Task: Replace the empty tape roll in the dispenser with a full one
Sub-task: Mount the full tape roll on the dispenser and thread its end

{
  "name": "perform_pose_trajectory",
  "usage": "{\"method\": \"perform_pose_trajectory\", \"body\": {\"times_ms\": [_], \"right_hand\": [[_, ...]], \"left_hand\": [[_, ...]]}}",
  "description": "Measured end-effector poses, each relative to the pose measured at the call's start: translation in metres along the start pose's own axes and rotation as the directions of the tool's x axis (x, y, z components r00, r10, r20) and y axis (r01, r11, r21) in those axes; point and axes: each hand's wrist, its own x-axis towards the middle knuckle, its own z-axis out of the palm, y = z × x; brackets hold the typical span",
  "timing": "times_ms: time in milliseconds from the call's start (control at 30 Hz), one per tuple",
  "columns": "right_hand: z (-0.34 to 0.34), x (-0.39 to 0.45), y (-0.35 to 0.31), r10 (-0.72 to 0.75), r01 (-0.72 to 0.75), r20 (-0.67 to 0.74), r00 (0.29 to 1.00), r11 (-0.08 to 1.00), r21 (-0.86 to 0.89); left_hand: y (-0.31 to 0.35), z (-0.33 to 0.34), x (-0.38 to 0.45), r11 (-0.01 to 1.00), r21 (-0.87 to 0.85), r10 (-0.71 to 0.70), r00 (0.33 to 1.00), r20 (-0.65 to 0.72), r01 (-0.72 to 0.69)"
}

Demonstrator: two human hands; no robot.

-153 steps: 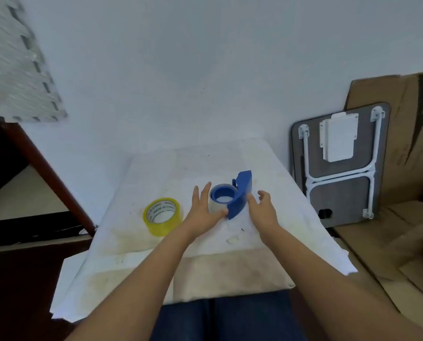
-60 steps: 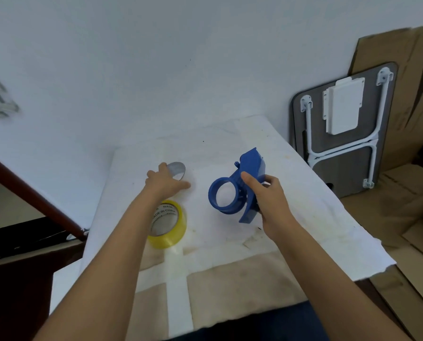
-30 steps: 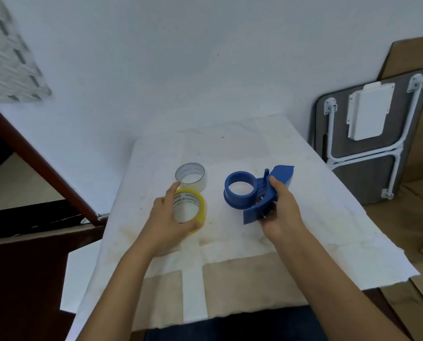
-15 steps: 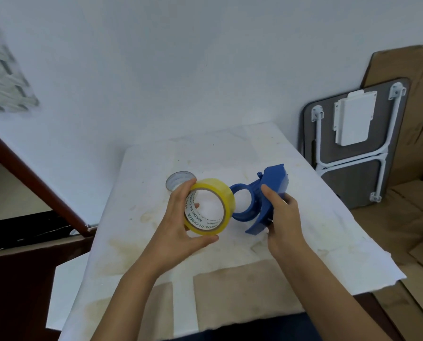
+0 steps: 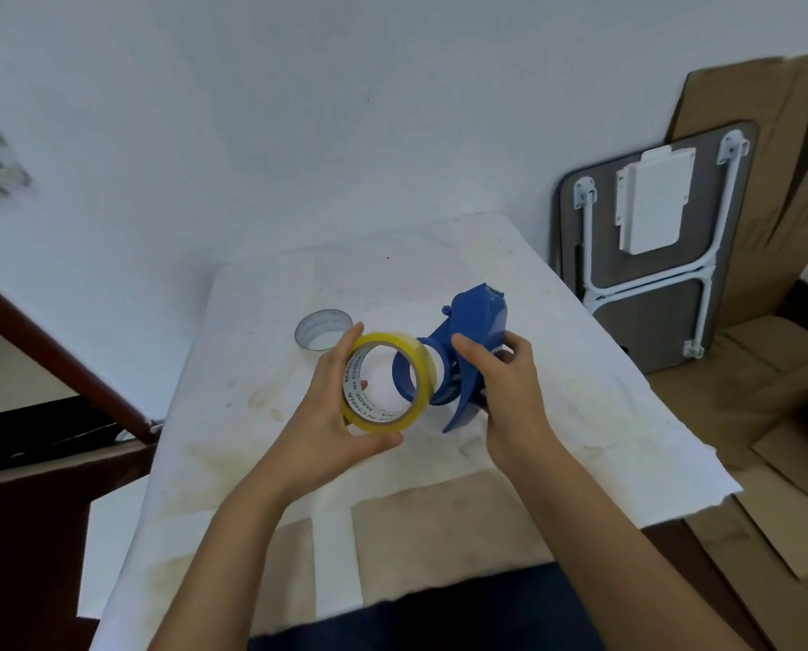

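Note:
My left hand grips the full yellow tape roll, held on edge above the table. The roll's opening overlaps the round hub of the blue tape dispenser, which my right hand holds tilted beside it. Whether the roll is seated on the hub I cannot tell. The empty roll, a thin clear-grey ring, stands on the white table cover just behind my left hand.
A folded grey table with white legs leans on the wall at the right, with flattened cardboard behind and below it. A dark wooden rail runs diagonally at the left.
My left hand set the empty roll down, picked up the yellow roll and brought it right to the dispenser's hub. My right hand lifted and tilted the dispenser toward it.

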Motion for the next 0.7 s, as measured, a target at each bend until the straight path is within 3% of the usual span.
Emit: {"method": "perform_pose_trajectory", "body": {"times_ms": [333,700], "right_hand": [[0.0,-0.006,0.0,-0.004,-0.001,0.047,0.999,0.994,0.106],[-0.001,-0.007,-0.003,-0.027,0.019,0.085,0.996,0.996,0.092]], "left_hand": [[0.008,0.015,0.0,0.999,-0.04,0.011,0.999,-0.05,-0.013],[0.024,0.018,0.002,0.982,0.149,0.128,0.986,-0.104,-0.112]]}}
